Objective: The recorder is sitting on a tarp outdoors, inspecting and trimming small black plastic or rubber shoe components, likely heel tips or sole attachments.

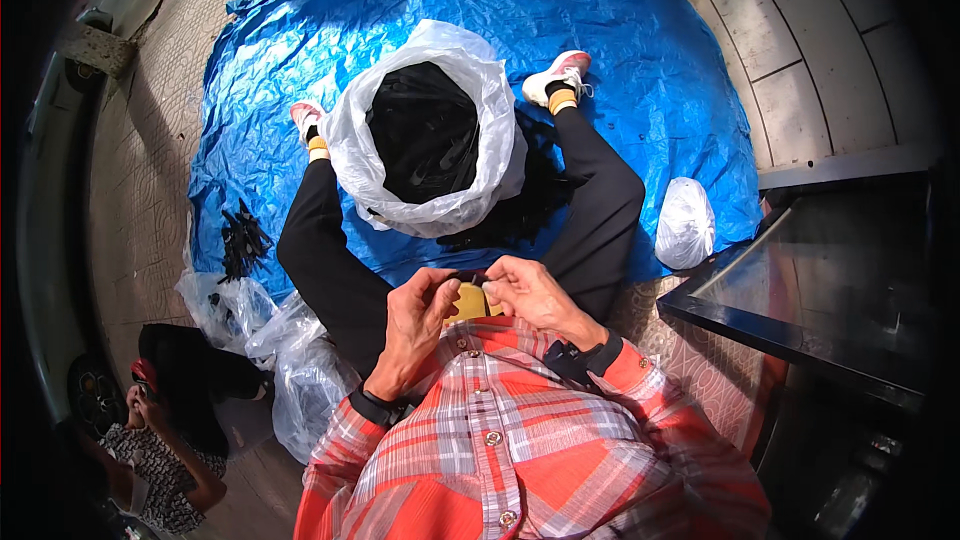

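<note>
Nearest: your plaid shirt (490, 437). At its 12 o'clock edge, your left hand (420, 309) and right hand (534, 294), close together, pinch a small dark piece (477, 278). Toward 11 o'clock: white bag (350, 145) of black pieces (425, 130), on blue tarp (650, 70).

The blue tarp (620, 30) is crinkled plastic, glossy in the sun. The white bag (345, 110) is thin, translucent plastic (softly creased all round), and the black pieces (425, 135) inside look like smooth plastic. The plaid shirt (430, 440) is matt cloth; the paving (140, 180) looks rough and textured.
</note>
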A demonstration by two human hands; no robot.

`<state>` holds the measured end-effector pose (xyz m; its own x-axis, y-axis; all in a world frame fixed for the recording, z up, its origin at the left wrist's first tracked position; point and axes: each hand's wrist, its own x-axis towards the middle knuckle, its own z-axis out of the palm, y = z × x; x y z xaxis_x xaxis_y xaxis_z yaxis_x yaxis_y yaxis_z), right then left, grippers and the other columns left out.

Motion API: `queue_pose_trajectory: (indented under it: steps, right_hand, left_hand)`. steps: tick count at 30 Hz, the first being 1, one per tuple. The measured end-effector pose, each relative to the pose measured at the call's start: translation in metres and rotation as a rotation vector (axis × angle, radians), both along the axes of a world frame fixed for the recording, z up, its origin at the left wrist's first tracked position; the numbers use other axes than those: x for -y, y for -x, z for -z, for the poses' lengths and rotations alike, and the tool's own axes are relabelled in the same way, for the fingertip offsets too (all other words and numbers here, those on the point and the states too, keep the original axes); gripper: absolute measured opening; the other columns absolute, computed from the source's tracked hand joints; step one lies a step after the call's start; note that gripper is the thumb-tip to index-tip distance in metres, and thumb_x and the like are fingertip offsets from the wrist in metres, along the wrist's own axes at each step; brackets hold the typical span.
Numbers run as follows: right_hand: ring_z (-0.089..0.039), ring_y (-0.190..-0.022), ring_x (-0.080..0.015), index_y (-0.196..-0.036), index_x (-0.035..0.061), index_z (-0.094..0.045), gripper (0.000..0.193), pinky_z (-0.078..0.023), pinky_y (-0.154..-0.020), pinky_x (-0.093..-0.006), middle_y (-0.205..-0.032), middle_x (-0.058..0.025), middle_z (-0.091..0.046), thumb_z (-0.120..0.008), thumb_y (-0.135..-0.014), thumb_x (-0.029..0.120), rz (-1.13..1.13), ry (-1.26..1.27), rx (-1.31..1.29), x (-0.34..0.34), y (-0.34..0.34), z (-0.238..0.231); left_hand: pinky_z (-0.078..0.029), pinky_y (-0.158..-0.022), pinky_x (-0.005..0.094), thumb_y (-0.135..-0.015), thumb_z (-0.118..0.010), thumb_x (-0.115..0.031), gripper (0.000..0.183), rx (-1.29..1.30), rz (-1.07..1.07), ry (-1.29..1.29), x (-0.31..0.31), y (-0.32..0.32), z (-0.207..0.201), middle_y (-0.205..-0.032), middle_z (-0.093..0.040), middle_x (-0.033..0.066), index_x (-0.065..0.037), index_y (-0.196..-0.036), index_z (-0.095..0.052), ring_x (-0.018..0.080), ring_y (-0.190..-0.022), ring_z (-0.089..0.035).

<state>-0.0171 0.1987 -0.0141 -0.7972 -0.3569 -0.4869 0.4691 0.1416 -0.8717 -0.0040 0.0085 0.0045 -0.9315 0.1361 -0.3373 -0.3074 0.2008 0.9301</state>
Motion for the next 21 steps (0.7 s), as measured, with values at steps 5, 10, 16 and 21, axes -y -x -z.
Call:
queue_pose_trajectory:
  steps: [5, 10, 16, 21]
  right_hand:
    - [-0.053, -0.057, -0.0132, -0.101, -0.0035, -0.044, 0.017, -0.044, -0.048, -0.0239, -0.077, -0.0122, -0.056, -0.042, -0.087, 0.005, 0.542, -0.145, 0.008, -0.082, 0.049, 0.077]
    - [-0.062, -0.082, -0.0261, -0.105, -0.0045, -0.049, 0.024, -0.05, -0.072, -0.0321, -0.092, -0.0185, -0.059, -0.049, -0.082, 0.0, 0.446, -0.807, -0.528, -0.098, 0.118, 0.104]
    - [-0.062, -0.081, -0.0242, -0.092, -0.0016, -0.057, 0.013, -0.049, -0.072, -0.032, -0.091, -0.0137, -0.059, -0.049, -0.083, -0.003, 0.156, -0.354, -0.541, 0.012, 0.128, 0.009]
    - [-0.053, -0.094, -0.0328, -0.098, -0.0019, -0.055, 0.024, -0.042, -0.083, -0.0382, -0.097, -0.0166, -0.056, -0.051, -0.075, -0.006, -0.23, -0.649, -0.992, 0.044, 0.149, 0.047]
  left_hand:
    - [-0.047, -0.055, 0.0223, -0.09, -0.054, -0.022, 0.027, 0.197, -0.049, -0.094, 0.019, 0.013, 0.04, -0.075, -0.06, 0.0068, 0.002, -0.103, -0.054, 0.0113, -0.063, -0.059]
    - [-0.048, -0.056, 0.0222, -0.088, -0.053, -0.014, 0.02, 0.272, -0.111, -0.074, 0.044, 0.02, 0.056, -0.078, -0.061, 0.0064, 0.002, -0.1, -0.056, 0.0118, -0.065, -0.06]
    - [-0.047, -0.053, 0.0212, -0.088, -0.053, -0.011, 0.017, 0.177, -0.709, -0.228, 0.093, 0.0, 0.059, -0.077, -0.06, 0.0055, 0.001, -0.099, -0.057, 0.0097, -0.062, -0.058]
    - [-0.045, -0.048, 0.0196, -0.087, -0.049, -0.006, 0.014, 0.217, -1.341, -0.102, 0.184, -0.081, 0.13, -0.075, -0.059, 0.0054, 0.001, -0.097, -0.057, 0.0091, -0.056, -0.054]
